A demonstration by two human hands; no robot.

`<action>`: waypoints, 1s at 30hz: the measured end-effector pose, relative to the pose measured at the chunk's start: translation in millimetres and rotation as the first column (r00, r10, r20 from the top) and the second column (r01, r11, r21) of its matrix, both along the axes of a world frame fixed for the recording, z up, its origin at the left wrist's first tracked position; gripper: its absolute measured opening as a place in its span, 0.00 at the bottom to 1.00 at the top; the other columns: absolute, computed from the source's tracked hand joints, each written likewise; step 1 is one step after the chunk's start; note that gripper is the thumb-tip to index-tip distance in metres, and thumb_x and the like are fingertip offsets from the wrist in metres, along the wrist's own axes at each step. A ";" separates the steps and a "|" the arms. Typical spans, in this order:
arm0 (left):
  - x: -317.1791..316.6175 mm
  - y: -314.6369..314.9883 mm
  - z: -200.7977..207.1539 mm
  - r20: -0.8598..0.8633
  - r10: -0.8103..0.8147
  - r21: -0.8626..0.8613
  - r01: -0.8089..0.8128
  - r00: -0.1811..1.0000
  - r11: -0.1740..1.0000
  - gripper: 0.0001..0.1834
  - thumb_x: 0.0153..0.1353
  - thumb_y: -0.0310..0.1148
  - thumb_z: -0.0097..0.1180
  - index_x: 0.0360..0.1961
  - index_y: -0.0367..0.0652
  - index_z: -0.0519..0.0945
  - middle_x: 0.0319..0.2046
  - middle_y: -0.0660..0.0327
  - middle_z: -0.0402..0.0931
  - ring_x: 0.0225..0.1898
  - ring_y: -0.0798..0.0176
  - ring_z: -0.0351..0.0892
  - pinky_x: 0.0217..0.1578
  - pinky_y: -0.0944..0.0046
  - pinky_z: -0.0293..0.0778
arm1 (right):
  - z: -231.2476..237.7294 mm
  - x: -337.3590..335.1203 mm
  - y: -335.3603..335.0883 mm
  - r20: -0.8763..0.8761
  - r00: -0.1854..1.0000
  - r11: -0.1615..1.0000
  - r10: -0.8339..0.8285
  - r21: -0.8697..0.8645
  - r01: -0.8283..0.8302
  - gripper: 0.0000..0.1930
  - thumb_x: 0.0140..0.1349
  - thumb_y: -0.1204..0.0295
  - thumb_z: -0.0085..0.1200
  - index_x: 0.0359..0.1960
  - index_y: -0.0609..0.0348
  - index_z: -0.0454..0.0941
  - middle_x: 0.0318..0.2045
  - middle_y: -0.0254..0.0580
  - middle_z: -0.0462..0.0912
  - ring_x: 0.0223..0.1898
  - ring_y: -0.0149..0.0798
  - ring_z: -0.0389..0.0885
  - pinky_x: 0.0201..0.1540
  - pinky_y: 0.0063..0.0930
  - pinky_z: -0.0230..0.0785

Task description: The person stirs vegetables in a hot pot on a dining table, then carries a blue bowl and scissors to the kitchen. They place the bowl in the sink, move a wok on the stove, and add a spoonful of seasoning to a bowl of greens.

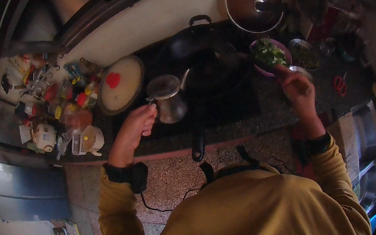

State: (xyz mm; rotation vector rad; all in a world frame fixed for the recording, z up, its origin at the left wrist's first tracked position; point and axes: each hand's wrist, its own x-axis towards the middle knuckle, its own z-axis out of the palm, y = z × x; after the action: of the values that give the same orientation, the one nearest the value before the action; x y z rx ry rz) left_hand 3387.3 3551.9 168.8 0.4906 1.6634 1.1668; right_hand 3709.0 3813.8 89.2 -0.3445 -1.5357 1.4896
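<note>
My left hand (137, 126) is closed round the handle of a metal pot with a spout (170, 106), which stands tilted-free at the stove's left side. Beside it sits a dark wok (206, 73) on the black stove, dim inside. My right hand (300, 91) is closed, fingers pointing toward the wok, on what looks like a long dark-handled cooking utensil (243, 55); its far end is hard to make out in the dark. Just beyond the right fingers is a pink bowl (289, 56) of chopped greens, and a small metal bowl (301, 70) lies partly behind the hand.
A round lid with a red mark (119, 86) lies left of the stove, near crowded jars and packets (76, 100). A glass lid (254, 4) leans against the wall. Red scissors (340, 85) and a bowl of dark contents (304, 55) are at right. A black handle (197, 146) juts over the counter edge.
</note>
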 end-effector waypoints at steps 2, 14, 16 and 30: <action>-1.7 3.4 1.9 -0.025 -0.030 -0.022 0.030 0.999 0.999 0.12 0.59 0.43 0.47 0.24 0.49 0.67 0.13 0.77 0.54 0.13 0.81 0.49 0.14 0.78 0.47 | 3.1 6.9 -1.6 0.021 0.999 0.999 -0.032 -0.025 0.033 0.05 0.53 0.85 0.46 0.29 0.61 0.70 0.50 0.52 0.70 0.52 0.40 0.68 0.53 0.32 0.61; -3.5 31.8 14.3 -0.465 -0.186 -0.253 0.071 0.866 0.965 0.16 0.55 0.47 0.49 0.19 0.48 0.71 0.17 0.73 0.63 0.18 0.78 0.58 0.16 0.75 0.52 | 11.2 33.1 -33.4 -0.036 0.983 0.965 -0.179 -0.200 0.169 0.04 0.54 0.84 0.45 0.28 0.62 0.68 0.50 0.54 0.70 0.51 0.42 0.69 0.52 0.36 0.64; -3.3 35.0 16.3 -0.500 -0.206 -0.261 0.080 0.841 0.962 0.16 0.55 0.46 0.50 0.19 0.46 0.72 0.17 0.72 0.65 0.19 0.76 0.61 0.18 0.75 0.55 | 11.7 35.9 -39.2 -0.041 0.975 0.948 -0.217 -0.249 0.201 0.03 0.53 0.82 0.45 0.27 0.60 0.68 0.50 0.54 0.70 0.51 0.43 0.69 0.53 0.36 0.62; -62.0 32.2 23.1 -0.684 -0.218 -0.389 -0.095 0.697 0.916 0.18 0.55 0.46 0.50 0.21 0.41 0.74 0.17 0.66 0.69 0.20 0.72 0.66 0.21 0.72 0.61 | 4.1 48.8 -44.7 -0.042 0.982 0.942 -0.184 -0.294 0.164 0.02 0.53 0.81 0.46 0.27 0.61 0.67 0.51 0.55 0.68 0.53 0.43 0.67 0.52 0.39 0.64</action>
State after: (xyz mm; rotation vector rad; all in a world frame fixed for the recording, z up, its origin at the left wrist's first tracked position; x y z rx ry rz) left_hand 3325.3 3584.1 191.9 0.7989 2.4716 0.5451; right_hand 3757.9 3769.1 93.4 -0.5791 -1.1990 1.5682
